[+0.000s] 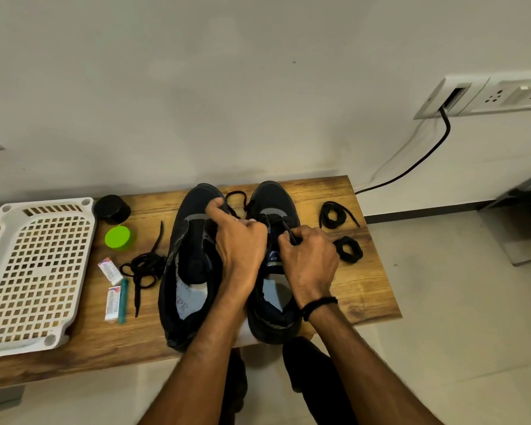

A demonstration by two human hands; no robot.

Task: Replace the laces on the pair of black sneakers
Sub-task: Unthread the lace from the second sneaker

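Heels first: both black sneakers sit with their heels right at the worktop's [365, 286] near edge. The left sneaker [190, 216] lies under the left wrist, its thumb resting on the upper. Over the right sneaker [273, 204] the action is tight. The left grip [242, 243] curls in on the lace [236, 197] at the tongue, and the right grip [310, 259], touching it knuckle to knuckle, pinches the same lace just beside the eyelets. A slack loop of it trails beyond the grips, between the two toes.

Left of the left grip, past the left sneaker, a loose lace [144, 268] lies tangled. Then come two small packets [110, 270] and a teal stick [124, 300]. Further that way the white basket [0, 216] shows its grid floor, its corner just over the near edge. Beyond the packets stand a green pot [119, 238] and a black jar [112, 209], both closed, contents hidden.

Right of the right grip lie two coiled laces [348, 249]. Bare wood runs from them to the worktop's right edge. The far edge meets the wall just beyond the toes, where a cable [426, 154] climbs to a socket [497, 96].
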